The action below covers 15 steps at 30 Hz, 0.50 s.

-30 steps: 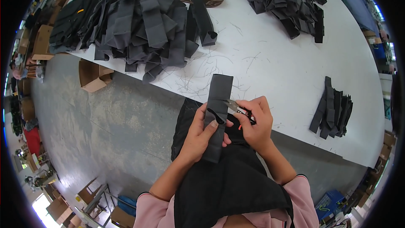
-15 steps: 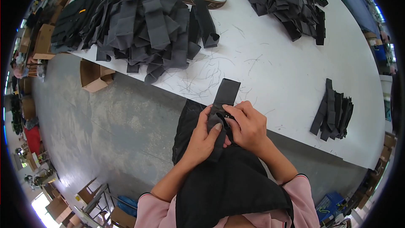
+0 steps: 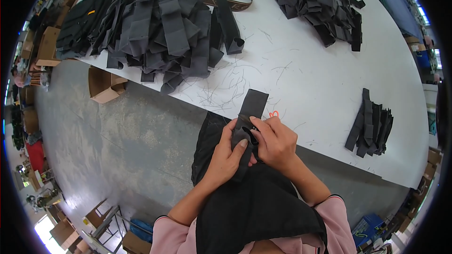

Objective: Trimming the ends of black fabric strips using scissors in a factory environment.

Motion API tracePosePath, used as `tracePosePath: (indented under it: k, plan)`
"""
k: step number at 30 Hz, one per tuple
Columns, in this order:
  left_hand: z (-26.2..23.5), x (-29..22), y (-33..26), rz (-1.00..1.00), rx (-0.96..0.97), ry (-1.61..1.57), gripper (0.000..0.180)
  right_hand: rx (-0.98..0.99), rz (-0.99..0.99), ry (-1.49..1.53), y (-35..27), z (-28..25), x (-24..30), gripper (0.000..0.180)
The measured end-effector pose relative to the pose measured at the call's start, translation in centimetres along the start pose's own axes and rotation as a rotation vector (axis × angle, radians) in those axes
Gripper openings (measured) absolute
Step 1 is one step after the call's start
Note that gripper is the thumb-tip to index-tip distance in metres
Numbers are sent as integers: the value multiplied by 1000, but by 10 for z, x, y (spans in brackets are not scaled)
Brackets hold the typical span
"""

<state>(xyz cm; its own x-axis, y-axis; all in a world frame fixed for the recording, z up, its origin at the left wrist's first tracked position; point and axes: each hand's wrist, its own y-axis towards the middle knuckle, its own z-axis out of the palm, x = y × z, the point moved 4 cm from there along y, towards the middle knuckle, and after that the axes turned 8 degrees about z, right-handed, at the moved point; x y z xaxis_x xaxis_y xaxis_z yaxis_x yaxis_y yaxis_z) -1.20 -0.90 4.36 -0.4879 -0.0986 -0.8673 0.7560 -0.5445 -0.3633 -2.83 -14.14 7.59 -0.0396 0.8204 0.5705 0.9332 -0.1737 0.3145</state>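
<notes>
A dark grey-black fabric strip [image 3: 254, 102] is held over the table's near edge, its flat end pointing away from me. The nearer part is folded into a loop between my hands. My left hand [image 3: 225, 157] pinches the strip from the left, thumb on top. From the right, my right hand [image 3: 278, 143] closes on the folded part, with its index fingertip on the strip. Small light dots show beside that fingertip. Just beyond the right knuckles, orange loops [image 3: 274, 114] stick out, looking like small scissor handles; the rest is hidden.
On the white table [image 3: 320, 99] lie a large pile of black strips [image 3: 165, 33], another pile [image 3: 320, 4] at the far right and a small bundle [image 3: 370, 124] at right. Loose threads [image 3: 226, 84] are scattered about. An open cardboard box [image 3: 104, 87] stands on the floor.
The orange loops have come into sight beyond my right hand. The folded loop of the strip stands a little wider, and both hands have barely moved.
</notes>
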Motion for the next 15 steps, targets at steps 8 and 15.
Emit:
tracePosePath:
  k: [8,15]
  plan:
    - [-1,0,1,-39,-14,-4,47,-44,-38,-2,0,2,-1,28]
    - [-2,-1,2,-48,2,40,47,-45,-92,-26,2,2,-5,30]
